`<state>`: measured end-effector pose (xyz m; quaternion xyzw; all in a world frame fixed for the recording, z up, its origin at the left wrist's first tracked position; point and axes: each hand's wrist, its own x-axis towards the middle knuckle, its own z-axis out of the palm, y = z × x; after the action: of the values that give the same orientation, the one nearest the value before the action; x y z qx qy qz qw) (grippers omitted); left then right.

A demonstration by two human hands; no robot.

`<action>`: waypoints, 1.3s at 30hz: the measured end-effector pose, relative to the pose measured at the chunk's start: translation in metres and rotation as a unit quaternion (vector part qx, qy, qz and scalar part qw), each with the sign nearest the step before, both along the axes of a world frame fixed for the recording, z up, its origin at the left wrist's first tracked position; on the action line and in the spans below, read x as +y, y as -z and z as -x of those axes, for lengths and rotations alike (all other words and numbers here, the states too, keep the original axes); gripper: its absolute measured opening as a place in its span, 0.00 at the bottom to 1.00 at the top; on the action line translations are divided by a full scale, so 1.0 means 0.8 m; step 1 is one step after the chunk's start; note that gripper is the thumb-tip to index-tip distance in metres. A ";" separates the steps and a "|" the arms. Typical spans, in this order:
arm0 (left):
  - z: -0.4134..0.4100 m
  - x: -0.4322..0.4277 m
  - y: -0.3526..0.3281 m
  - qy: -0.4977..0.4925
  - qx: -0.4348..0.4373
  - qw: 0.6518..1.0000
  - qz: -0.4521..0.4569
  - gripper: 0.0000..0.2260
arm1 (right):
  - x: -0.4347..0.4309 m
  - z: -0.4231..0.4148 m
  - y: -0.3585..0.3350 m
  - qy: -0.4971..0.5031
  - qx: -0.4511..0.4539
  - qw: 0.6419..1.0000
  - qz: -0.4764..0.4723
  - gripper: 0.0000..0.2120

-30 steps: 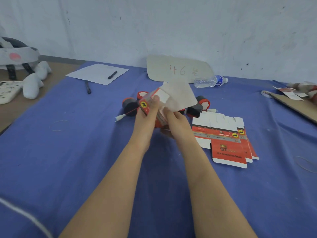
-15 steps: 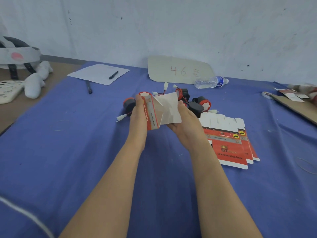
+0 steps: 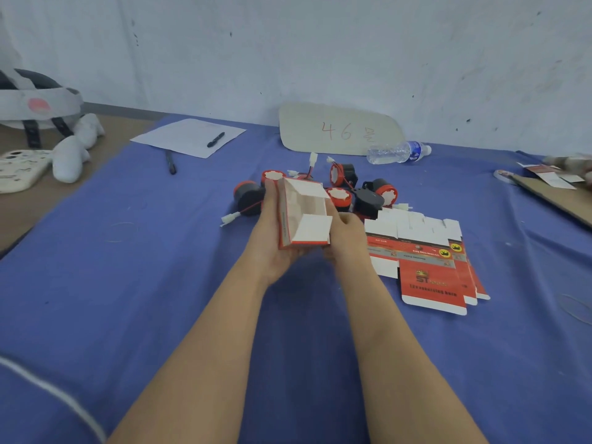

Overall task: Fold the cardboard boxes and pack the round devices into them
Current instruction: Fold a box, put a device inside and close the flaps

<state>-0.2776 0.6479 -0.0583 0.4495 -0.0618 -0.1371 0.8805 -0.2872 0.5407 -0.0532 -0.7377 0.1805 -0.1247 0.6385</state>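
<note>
Both hands hold a small red and white cardboard box (image 3: 302, 216) above the blue cloth, its open end with white flaps facing me. My left hand (image 3: 272, 232) grips its left side, thumb along the edge. My right hand (image 3: 344, 233) holds its right side, fingers curled round it. Just behind lie several round black and red devices (image 3: 342, 176) with red wires and white plugs. A fanned stack of flat red and white box blanks (image 3: 426, 257) lies to the right of my hands.
A blue cloth (image 3: 128, 267) covers the table. At the back lie a sheet of paper (image 3: 189, 137) with a pen, a cardboard sign (image 3: 339, 129) and a plastic bottle (image 3: 397, 152). A white headset (image 3: 35, 104) sits far left; cardboard (image 3: 557, 193) far right.
The box has been opened from a flat blank into a squared tube and lowered toward me. Both hands came down and now hold it by its sides.
</note>
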 end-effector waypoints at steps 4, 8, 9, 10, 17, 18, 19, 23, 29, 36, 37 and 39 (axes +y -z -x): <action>0.002 -0.008 -0.007 -0.111 -0.035 0.993 -0.009 0.22 | 0.000 0.002 -0.007 0.025 -0.103 0.971 -0.214 0.19; 0.005 -0.014 -0.001 -0.207 -0.151 0.945 -0.205 0.15 | 0.013 0.006 -0.011 -0.073 -0.115 0.984 -0.117 0.16; 0.006 -0.014 0.002 -0.239 -0.184 0.921 -0.245 0.18 | 0.016 0.007 -0.010 -0.066 -0.131 0.986 -0.081 0.13; 0.005 -0.014 0.006 -0.280 -0.220 0.891 -0.282 0.21 | 0.015 0.007 -0.009 -0.048 -0.145 0.987 -0.048 0.10; 0.013 -0.016 0.003 -0.374 -0.259 0.831 -0.319 0.10 | 0.004 0.007 -0.006 0.105 -0.195 0.971 0.087 0.07; 0.009 -0.014 0.003 -0.389 -0.219 0.843 -0.299 0.10 | 0.001 0.006 -0.008 0.116 -0.198 0.973 0.037 0.06; 0.005 -0.012 0.002 -0.405 -0.189 0.847 -0.287 0.12 | -0.002 0.005 -0.009 0.117 -0.196 0.973 -0.022 0.06; 0.008 -0.015 -0.002 -0.377 -0.197 0.859 -0.285 0.12 | -0.004 0.001 -0.005 0.117 -0.192 0.970 -0.097 0.04; 0.009 -0.015 -0.004 -0.343 -0.157 0.868 -0.323 0.10 | 0.000 -0.001 -0.004 0.097 -0.231 0.965 -0.082 0.05; 0.005 -0.007 -0.017 -0.205 -0.003 0.978 -0.039 0.12 | 0.000 -0.001 -0.006 0.045 -0.126 0.925 -0.356 0.11; 0.007 -0.007 -0.018 -0.181 -0.017 0.983 -0.029 0.10 | -0.003 0.000 -0.007 0.024 -0.101 0.901 -0.422 0.14; 0.007 -0.008 -0.015 -0.134 -0.035 0.990 -0.015 0.08 | -0.010 0.003 -0.009 -0.020 -0.065 0.869 -0.490 0.14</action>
<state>-0.2830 0.6412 -0.0464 0.4716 -0.0297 -0.0030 0.8813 -0.2898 0.5330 -0.0459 -0.3236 0.1623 -0.0549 0.9305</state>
